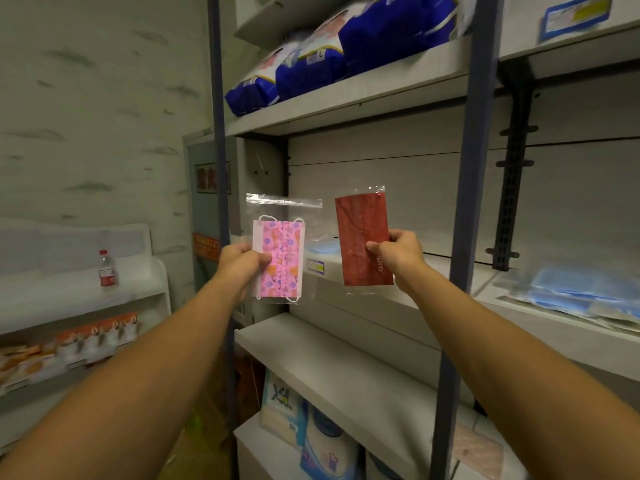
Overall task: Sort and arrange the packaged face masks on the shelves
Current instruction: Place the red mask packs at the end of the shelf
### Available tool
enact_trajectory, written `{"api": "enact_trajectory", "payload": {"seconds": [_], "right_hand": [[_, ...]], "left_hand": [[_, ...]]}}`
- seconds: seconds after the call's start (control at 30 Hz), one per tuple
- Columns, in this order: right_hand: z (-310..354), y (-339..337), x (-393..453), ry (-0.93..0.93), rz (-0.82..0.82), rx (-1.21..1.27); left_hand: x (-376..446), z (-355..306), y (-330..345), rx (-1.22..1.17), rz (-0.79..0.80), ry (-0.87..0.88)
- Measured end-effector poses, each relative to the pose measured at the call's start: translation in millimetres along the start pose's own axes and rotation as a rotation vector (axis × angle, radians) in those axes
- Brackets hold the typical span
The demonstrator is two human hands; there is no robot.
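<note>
My left hand (240, 261) pinches a pink patterned face mask (282, 251) in a clear zip bag, held upright in front of the shelving. My right hand (398, 251) pinches a red face mask (362, 233) in a clear wrapper, also upright, a little to the right. Both masks hang in the air before the middle shelf (349, 285). On that shelf behind them lies a blue packaged mask (323, 249). Further right, a pile of blue packaged masks (575, 292) rests on the neighbouring shelf.
Blue bulky packs (346, 53) fill the upper shelf. A dark metal upright (467, 202) stands right of my right hand. The lower shelf board (311, 358) is bare; tissue packs (311, 434) sit below. A water bottle (107, 270) stands on the left white rack.
</note>
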State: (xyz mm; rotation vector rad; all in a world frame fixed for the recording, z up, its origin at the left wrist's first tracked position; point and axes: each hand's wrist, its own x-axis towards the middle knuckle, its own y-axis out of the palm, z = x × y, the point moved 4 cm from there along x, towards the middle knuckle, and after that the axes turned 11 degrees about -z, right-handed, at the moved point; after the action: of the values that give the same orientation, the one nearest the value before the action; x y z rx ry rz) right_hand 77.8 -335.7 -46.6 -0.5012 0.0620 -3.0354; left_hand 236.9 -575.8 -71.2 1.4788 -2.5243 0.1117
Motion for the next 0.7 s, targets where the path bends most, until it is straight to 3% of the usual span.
{"api": "enact_trajectory", "payload": {"seconds": [0.7], "right_hand": [[-29,185,151,0.068,0.074,0.028]], "left_hand": [[214,35,29,-0.034,-0.028,-0.018]]}}
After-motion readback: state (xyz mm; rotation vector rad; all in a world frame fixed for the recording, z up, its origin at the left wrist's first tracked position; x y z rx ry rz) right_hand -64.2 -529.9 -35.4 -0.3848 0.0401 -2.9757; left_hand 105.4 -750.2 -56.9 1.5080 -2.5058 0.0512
